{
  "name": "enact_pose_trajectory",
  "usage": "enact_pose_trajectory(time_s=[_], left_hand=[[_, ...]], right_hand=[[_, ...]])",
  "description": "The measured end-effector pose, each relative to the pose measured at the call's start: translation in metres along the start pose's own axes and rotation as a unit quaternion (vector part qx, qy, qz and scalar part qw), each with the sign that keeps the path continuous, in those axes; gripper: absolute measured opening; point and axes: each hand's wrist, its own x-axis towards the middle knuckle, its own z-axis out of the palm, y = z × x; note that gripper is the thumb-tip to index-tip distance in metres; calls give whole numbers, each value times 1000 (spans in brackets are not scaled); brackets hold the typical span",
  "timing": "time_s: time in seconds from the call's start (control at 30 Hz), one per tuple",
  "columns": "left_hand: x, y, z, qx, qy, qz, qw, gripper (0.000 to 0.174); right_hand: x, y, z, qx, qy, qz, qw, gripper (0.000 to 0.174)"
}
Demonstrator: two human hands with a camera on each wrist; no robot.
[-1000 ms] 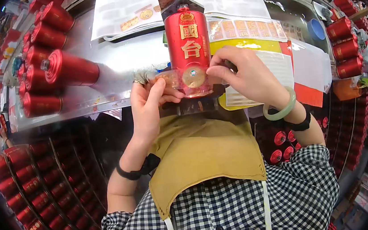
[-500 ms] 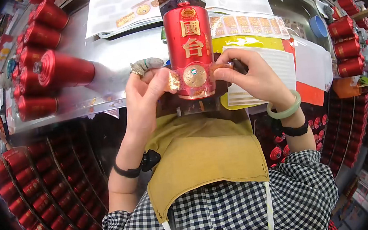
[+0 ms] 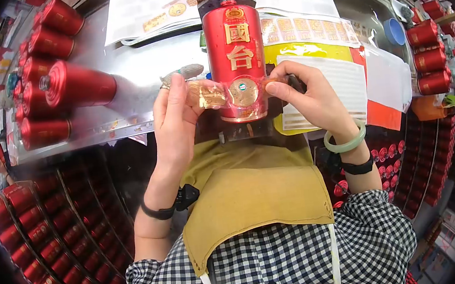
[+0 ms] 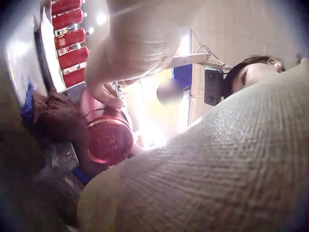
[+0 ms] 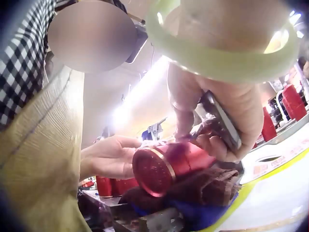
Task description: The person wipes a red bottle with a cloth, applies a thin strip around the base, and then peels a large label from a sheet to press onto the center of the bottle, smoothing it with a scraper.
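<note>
In the head view a red bottle (image 3: 236, 41) with gold characters lies on its back, its neck pointing away. Across its lower front, over a round gold emblem (image 3: 244, 91), runs a clear strip with a gold label (image 3: 211, 96) at its left part. The left hand (image 3: 174, 122) pinches the strip's left end, a ribbed cover on one finger. At the bottle's other side the right hand (image 3: 314, 99) pinches the strip's right end between thumb and forefinger. A dark metal-edged tool (image 5: 222, 121) rests within the right hand's other fingers. Brown cloth (image 5: 212, 188) lies beneath the bottle.
Several red bottles (image 3: 80, 85) lie stacked on the metal table (image 3: 134, 68) at left. Printed label sheets (image 3: 307, 31), a yellow sheet (image 3: 312, 51) and a blue cup (image 3: 393, 32) are at right. Racks of red bottles (image 3: 48, 233) stand below.
The left hand has shifted left and slightly up from the bottle, and more of the gold label shows between hand and bottle. The right hand stays near the bottle's right side.
</note>
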Motion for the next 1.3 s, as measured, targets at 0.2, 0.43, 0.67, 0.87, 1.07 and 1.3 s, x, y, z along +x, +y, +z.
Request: enact_pose_trajectory(time_s=[0.2,0.43,0.67,0.87,1.07,1.3], left_hand=[[-3,-1,9,151,-3,76,986,44],[1,-1,4,114,8,25,993,47],[3,-6,5,109,30,27,993,42],[3,-4,0,116,24,19,993,34],[4,-5,-1,104,13,13,994,31],[4,-5,1,106,19,10,994,30]], right_hand=[[-1,3,3,18,1,2,1000,22],[-1,4,10,45,24,26,998,19],[-2,7,10,64,27,8,998,20],[0,4,15,51,15,7,999,17],[0,5,15,65,11,0,998,17],[0,8,15,85,11,-4,996,17]])
